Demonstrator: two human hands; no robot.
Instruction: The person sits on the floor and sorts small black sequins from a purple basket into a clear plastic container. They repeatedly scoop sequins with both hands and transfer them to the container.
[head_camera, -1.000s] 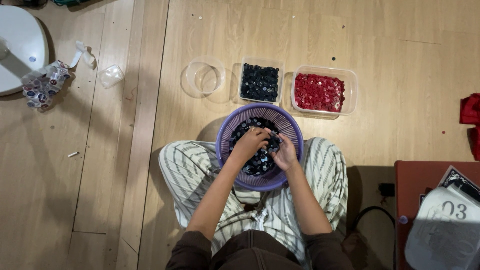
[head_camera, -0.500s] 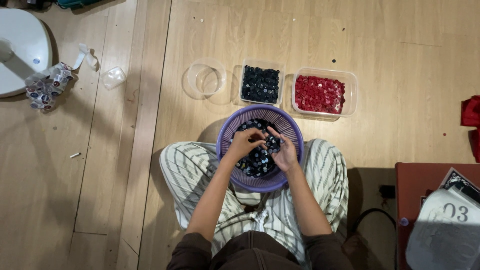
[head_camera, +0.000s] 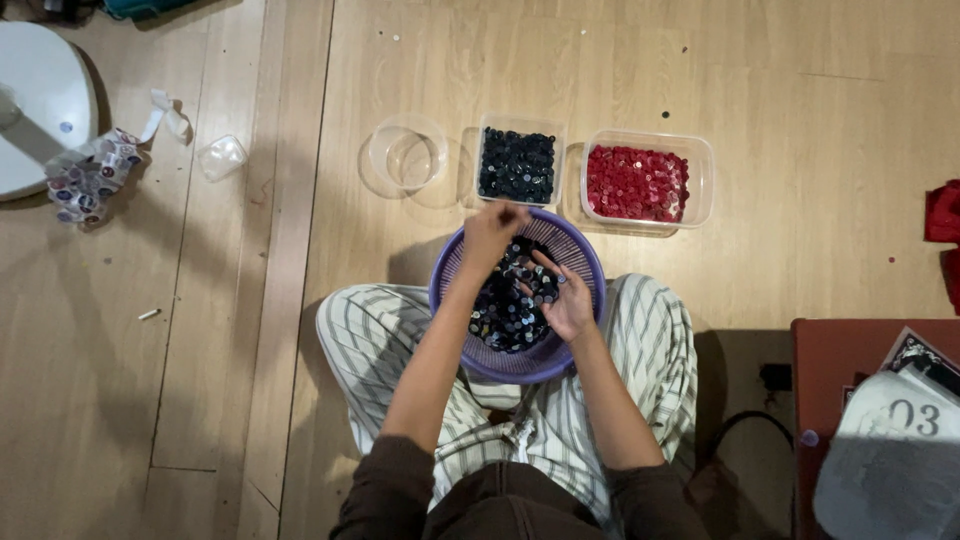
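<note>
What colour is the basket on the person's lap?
Purple; the basket shows best in the head view.

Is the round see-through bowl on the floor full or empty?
Empty. The round clear bowl shows only the wooden floor through it, while the two tubs beside it hold dark pieces and red pieces.

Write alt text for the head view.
A seated person's left hand lifts over the far rim of a purple basket of dark buttons; the right hand rests inside. Beyond: tubs of dark and red buttons.
</note>
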